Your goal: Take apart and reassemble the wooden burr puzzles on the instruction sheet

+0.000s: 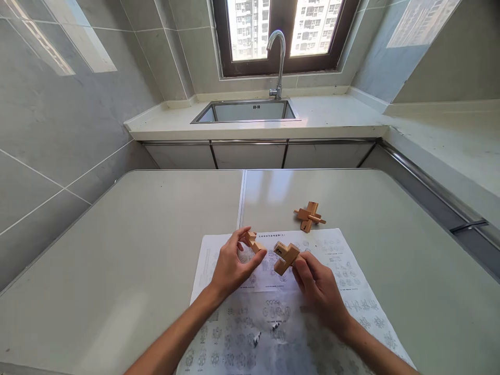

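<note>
Between the thumb and fingers of my left hand is a small notched wooden puzzle piece, light in colour. My right hand pinches a joined set of wooden puzzle pieces, one marked with a dark number that looks like a 3. A small gap separates the two held parts. Both hands are over a large printed instruction sheet with rows of small diagrams and two torn spots. Just past its top edge lies a cross-shaped wooden puzzle with a thin rod through it.
The sheet lies on a pale table with a seam down its middle. Beyond it are a white counter, a sink, a tall faucet and a window. Grey tiled wall runs along the left.
</note>
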### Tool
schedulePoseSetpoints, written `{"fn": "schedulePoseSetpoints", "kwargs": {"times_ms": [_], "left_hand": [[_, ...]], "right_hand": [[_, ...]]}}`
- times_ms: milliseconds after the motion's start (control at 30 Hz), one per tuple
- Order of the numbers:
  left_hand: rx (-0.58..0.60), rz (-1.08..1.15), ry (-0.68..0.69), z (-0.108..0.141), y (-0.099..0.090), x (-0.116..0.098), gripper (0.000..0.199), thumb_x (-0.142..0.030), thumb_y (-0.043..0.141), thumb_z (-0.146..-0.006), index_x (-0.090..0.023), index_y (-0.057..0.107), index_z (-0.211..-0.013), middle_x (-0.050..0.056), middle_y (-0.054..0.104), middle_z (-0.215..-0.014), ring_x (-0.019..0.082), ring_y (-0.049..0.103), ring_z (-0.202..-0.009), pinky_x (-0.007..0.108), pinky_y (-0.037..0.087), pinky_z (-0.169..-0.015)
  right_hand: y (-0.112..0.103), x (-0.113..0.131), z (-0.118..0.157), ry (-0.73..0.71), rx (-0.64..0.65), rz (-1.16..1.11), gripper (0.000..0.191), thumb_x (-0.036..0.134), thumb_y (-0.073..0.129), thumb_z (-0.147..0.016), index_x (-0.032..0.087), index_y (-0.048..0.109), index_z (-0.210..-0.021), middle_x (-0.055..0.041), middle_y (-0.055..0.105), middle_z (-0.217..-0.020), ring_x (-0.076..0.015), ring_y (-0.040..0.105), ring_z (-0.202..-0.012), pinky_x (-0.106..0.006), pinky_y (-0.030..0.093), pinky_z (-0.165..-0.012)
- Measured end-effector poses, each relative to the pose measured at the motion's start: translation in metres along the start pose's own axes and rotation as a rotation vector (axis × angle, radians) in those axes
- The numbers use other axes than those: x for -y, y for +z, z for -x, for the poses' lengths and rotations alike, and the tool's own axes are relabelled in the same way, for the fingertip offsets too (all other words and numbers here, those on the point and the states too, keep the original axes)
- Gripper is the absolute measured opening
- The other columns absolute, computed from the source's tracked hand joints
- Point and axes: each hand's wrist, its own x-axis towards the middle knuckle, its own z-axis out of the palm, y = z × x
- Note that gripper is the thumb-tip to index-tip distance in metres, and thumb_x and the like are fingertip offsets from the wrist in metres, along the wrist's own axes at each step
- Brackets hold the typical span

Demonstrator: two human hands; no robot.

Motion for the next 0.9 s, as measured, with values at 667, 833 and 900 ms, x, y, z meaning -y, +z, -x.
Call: {"fn": "schedulePoseSetpoints", "kwargs": {"times_ms": [667,833,900], "left_hand": [[-0.058,-0.455,0.298,0.000,0.006,0.015,0.056,-0.039,0.077,-0.088,-0.022,0.054,-0.137,0.016,0.048,-0.149,0.037,0.044,-0.139,0.058,0.044,-0.113],[-0.073,-0.320,0.334,0.005,0.003,0.004,0.032,-0.037,0.059,-0.102,-0.024,0.057,-0.132,0.014,0.048,-0.149,0.033,0.043,-0.140,0.055,0.042,-0.114],[-0.037,-0.256,0.383,0.007,0.001,0.001,0.022,-0.032,0.048,-0.107,-0.024,0.062,-0.123,0.012,0.052,-0.143,0.029,0.046,-0.136,0.052,0.043,-0.114]], "right_hand": [[0.001,0.008,-0.001,-0.024,0.021,0.049,0.041,0.054,0.047,-0.106,0.023,0.054,-0.081,0.0033,0.045,-0.065,-0.0142,0.038,-0.058,-0.028,0.032,-0.055],[0.000,0.007,-0.001,-0.026,0.021,0.054,0.041,0.053,0.046,-0.107,0.022,0.055,-0.081,0.0036,0.044,-0.064,-0.0141,0.038,-0.058,-0.028,0.032,-0.055],[0.000,0.006,-0.001,-0.022,0.025,0.053,0.040,0.053,0.046,-0.107,0.022,0.056,-0.083,0.0036,0.045,-0.065,-0.0143,0.039,-0.058,-0.028,0.033,-0.056]]}}
